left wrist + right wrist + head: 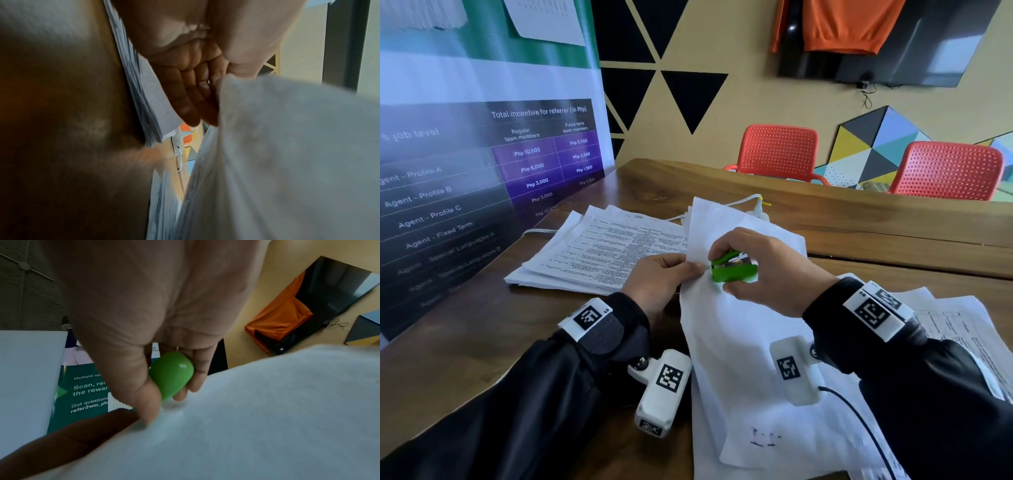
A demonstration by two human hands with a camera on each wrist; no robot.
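Right wrist view is showing the fingers (200, 369) of the right hand (156, 305) wrapping round a small green stapler (171, 374), thumb on one side and fingertips on the other, gripping it above the paper. In the head view the left hand (657, 284) is sitting just left of the stapler, its fingers (688, 270) pinching the edge of the white sheets (739, 335), which are touching the stapler's mouth and hanging down below it towards the person.

The step in hand looks like stapling that edge. The next move is probably calling for the edge to go fully into the mouth, then a firm squeeze while the left pinch holds the sheets squared.

Counting: one stapler, two hands and one held bundle, its sheet count not being readable. One stack of printed papers (602, 253) is lying left of the stapler on the worktop (859, 233). More printed pages (962, 329) are lying to its right. Two red chairs (779, 150) are standing well beyond it.
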